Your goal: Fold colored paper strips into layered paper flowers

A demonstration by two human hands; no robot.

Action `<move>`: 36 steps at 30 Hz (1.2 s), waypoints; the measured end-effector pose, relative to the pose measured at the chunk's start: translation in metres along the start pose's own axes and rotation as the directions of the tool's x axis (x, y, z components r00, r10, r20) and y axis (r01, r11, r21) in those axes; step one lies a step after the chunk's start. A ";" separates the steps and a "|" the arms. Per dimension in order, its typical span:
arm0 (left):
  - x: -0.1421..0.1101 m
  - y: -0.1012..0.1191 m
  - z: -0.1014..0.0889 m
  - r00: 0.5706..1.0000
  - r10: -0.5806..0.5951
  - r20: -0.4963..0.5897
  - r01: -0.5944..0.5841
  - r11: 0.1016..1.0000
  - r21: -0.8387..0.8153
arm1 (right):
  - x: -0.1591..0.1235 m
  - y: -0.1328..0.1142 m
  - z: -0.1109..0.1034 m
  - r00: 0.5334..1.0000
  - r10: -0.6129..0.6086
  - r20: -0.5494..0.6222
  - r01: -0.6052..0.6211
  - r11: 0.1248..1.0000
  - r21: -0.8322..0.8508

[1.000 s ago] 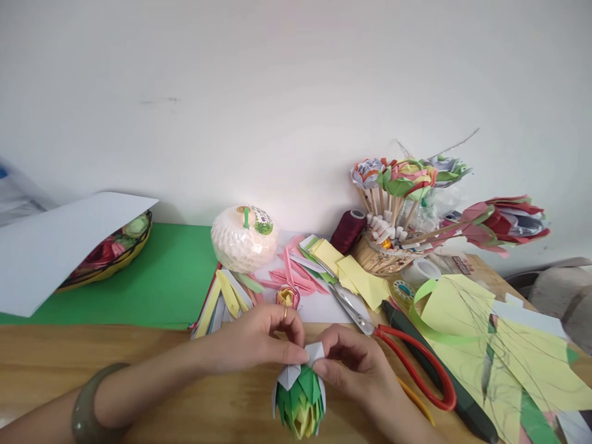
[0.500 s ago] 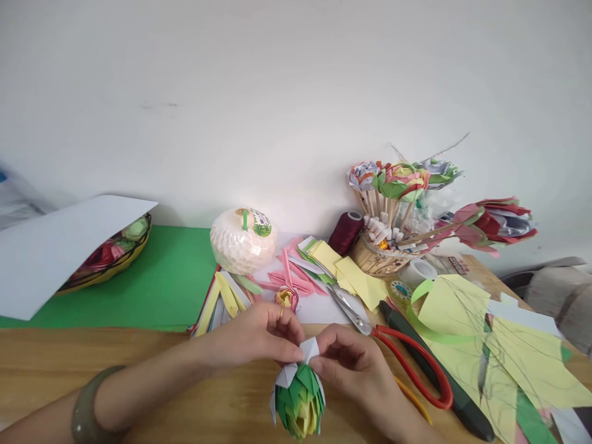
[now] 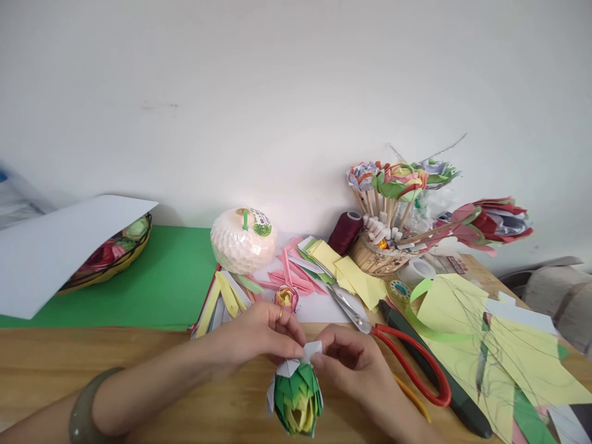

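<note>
A paper flower [image 3: 298, 394] with yellow folded petals inside and green ones around them hangs between my hands, its opening towards me. White folded petals sit along its upper and left outer edge. My left hand [image 3: 271, 336] is closed in a pinch at the flower's top, thumb against the base of a white paper petal [image 3: 312, 349]. On the other side, my right hand [image 3: 351, 361] pinches that petal's right edge between thumb and forefinger. The fingers behind the flower are hidden.
Red-handled scissors [image 3: 416, 364] and a dark green-black tool [image 3: 467, 410] lie right of my hands. Behind are yellow paper pieces [image 3: 361, 280], a small pink-yellow flower [image 3: 286, 299], a maroon thread spool [image 3: 345, 233] and a basket [image 3: 377, 259] of paper flowers. A white-wrapped fruit [image 3: 243, 243] stands centre-back.
The white petal at the top has tipped down and to the right between my fingers. The flower has tilted slightly, showing more of its yellow opening. Both hands keep their pinch.
</note>
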State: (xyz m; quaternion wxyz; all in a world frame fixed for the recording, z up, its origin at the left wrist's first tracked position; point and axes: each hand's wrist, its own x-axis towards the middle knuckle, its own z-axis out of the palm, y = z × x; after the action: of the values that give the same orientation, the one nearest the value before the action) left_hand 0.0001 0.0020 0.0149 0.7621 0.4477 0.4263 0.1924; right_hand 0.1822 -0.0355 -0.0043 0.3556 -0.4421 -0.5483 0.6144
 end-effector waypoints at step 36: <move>-0.002 -0.002 0.002 0.982 0.169 -0.089 -0.141 0.954 0.265 | 0.000 -0.006 0.005 0.980 -0.187 -0.061 0.146 0.898 -0.414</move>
State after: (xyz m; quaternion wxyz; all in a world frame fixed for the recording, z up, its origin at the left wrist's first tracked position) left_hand 0.0001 -0.0012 0.0150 0.6553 0.5635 0.4527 0.2192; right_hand 0.1776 -0.0361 0.0021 0.3335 -0.4878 -0.6818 0.4312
